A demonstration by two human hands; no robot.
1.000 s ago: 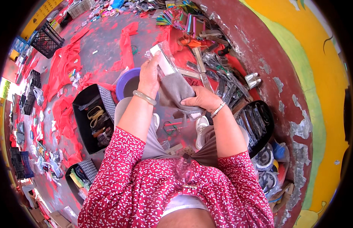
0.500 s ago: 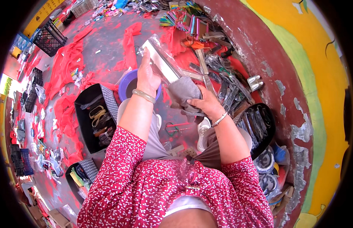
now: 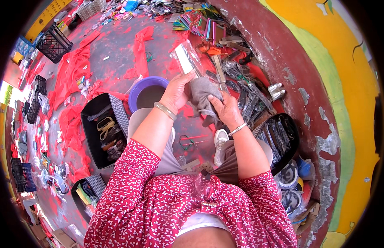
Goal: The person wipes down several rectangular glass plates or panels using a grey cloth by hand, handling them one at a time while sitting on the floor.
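Nearest to us, patterned red sleeves [image 3: 128, 173] lead to bare forearms. On either side we find an open black container: the left box [image 3: 119, 112] and the right box [image 3: 297, 142], both loaded with assorted items. Between and beyond them, our right hand [image 3: 228, 108] is closed on a grey cloth [image 3: 203, 91], which covers the lower end of a clear-wrapped white strip [image 3: 183, 59]. Our left hand [image 3: 177, 91] is clamped on the strip beside the cloth. Left of that hand we see a purple basin [image 3: 132, 96]; far left, a black crate [image 3: 55, 44].
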